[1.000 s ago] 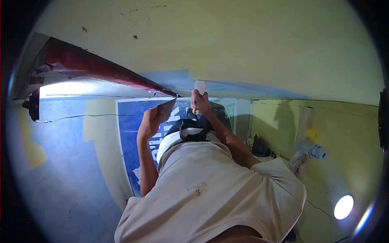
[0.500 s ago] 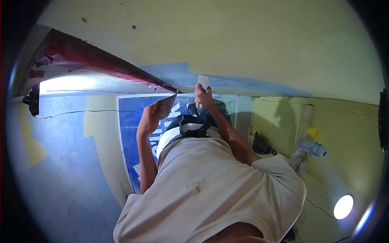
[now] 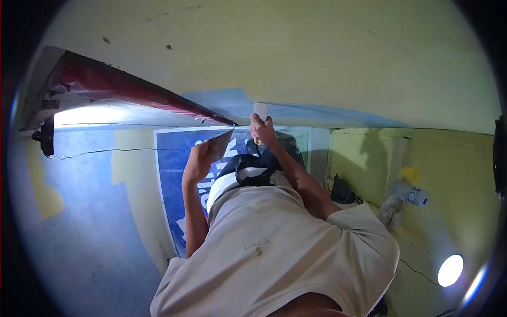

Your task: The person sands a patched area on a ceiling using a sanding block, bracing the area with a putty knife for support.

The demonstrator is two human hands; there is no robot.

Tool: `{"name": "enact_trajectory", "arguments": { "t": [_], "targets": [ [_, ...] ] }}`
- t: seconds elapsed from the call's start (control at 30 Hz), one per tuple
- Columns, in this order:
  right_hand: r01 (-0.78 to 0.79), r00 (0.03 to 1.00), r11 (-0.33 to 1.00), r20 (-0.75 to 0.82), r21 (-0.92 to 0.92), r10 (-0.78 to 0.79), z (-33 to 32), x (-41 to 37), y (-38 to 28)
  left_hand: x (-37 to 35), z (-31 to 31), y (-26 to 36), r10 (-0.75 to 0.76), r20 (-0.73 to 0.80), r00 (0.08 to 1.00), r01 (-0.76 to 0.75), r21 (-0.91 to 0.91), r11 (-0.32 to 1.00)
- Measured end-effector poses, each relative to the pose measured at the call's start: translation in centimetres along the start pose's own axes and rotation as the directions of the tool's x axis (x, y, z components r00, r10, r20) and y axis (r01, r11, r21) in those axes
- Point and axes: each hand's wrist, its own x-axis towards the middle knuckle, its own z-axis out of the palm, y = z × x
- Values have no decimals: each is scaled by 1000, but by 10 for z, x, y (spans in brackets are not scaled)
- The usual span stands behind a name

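My left hand (image 3: 197,161) is closed around the edge of a thin, flat plate (image 3: 221,145), tilted, with its upper corner near the end of the red strip. To its right, my right hand (image 3: 262,129) grips a putty knife (image 3: 260,109) with a pale, wide blade pointing up at the wall. The blade overlaps the blue-grey band (image 3: 306,112) on the yellowish wall; whether it touches cannot be seen. A bit of yellow at the handle's end shows below my fist. My fingers hide most of the handle.
A dark-edged red strip (image 3: 127,90) slants along the upper left, beside a bright light (image 3: 90,115) and a cable (image 3: 116,150). Behind my arms is a blue poster (image 3: 171,174). At right are a plastic bottle (image 3: 411,194), a yellow object (image 3: 411,174), a black bag (image 3: 343,190) and a round lamp (image 3: 450,270).
The view has tilted slightly, so the wall and strip sit lower in the picture. My right hand with the putty knife has shifted a little left. Both hands keep their holds.
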Motion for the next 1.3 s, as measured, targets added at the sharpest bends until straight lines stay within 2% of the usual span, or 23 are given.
{"name": "enact_trajectory", "arguments": {
  "t": [0.03, 0.1, 0.13, 0.17, 0.3, 0.4, 0.43, 0.53, 0.57, 0.67, 0.7, 0.8, 0.83, 0.93, 0.97, 1.07, 1.2, 1.23, 1.3],
  "targets": [
    [3, 1000, 1000, 19, 25, -3, 0, -4, -1, -3, 1, 11, -31, -9, 999, 30, -68, 997],
    [38, 998, 999, 50, 34, -39, 2, -2, -4, 0, -1, -11, -38, 0, 999, 38, -108, 993],
    [67, 996, 997, 52, 24, -68, 5, -1, -5, -2, 0, 5, -52, 12, 999, 53, -128, 990],
    [100, 993, 995, 52, 16, -101, 9, -3, -6, -9, -3, 23, -47, 21, 999, 48, -59, 997],
    [-29, 999, 999, 21, 16, 28, 2, -2, 6, -8, -1, 9, -62, -24, 998, 62, -4, 998],
    [168, 983, 985, 75, -47, -165, 14, -2, -13, -8, -3, -6, -109, 8, 994, 109, -90, 990],
    [65, 994, 996, 79, 60, -70, 9, 1, -5, -10, -2, -5, -101, -10, 995, 100, -83, 992],
    [-37, 998, 999, 57, 38, 35, 2, -2, 3, -11, -3, 0, -49, -38, 998, 47, -32, 998],
    [-23, 999, 999, 26, 28, 22, 3, 0, 6, -7, -5, -1, -53, -34, 998, 52, -37, 998],
    [157, 984, 987, 86, -14, -156, 12, 3, -2, -11, -6, -7, -103, 5, 995, 103, -62, 993],
    [75, 995, 996, 62, 53, -78, 12, 5, 0, -11, -6, -5, -106, 14, 994, 107, -82, 991],
    [13, 999, 1000, 41, 6, -13, 7, 0, 1, -12, -2, 9, -38, -34, 999, 33, -145, 989],
    [-7, 999, 999, 37, 49, 5, 8, 0, 0, -11, -4, 11, -77, -26, 997, 75, -95, 993],
    [142, 988, 989, 49, 36, -144, 11, 4, 2, -10, -7, -4, -93, 1, 996, 92, -115, 989],
    [23, 996, 976, 82, 215, -41, 0, 12, 22, -9, -7, -9, -104, -7, 995, 103, -88, 991],
    [1, 1000, 998, 22, 65, -3, -1, 0, 9, -10, -3, 9, -48, -50, 998, 46, -33, 998],
    [110, 993, 990, 36, 88, -113, 10, 6, 6, -11, -7, 5, -123, -9, 992, 122, -59, 991],
    [39, 996, 991, 69, 125, -48, 3, 10, 11, -11, -6, 10, -117, -22, 993, 117, -18, 993],
    [33, 998, 997, 54, 76, -37, 0, 6, 13, -9, -4, 11, -71, -44, 997, 69, -44, 997]
  ]
}}
